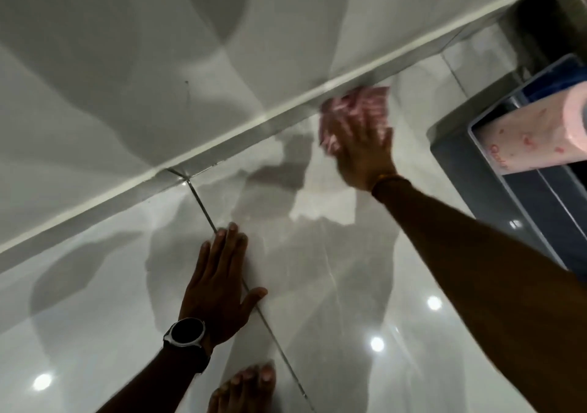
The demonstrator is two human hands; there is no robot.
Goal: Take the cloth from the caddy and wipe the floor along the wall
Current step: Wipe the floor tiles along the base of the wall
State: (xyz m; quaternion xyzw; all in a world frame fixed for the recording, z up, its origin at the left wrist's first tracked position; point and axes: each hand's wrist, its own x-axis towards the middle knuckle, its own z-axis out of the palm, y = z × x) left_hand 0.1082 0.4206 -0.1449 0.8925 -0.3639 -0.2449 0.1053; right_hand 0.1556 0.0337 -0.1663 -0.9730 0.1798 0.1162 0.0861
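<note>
Cloth lies under the right hand, pressed flat — not clenched — against the wall base, the wiping line running leftward toward the splayed, empty left hand.

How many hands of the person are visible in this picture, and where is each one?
2. The left hand lies flat on the floor tile, wearing a watch. The right hand presses the pink cloth on the floor beside the wall.

The single head camera looks steeply down, close over the glossy floor, facing the wall.
</note>
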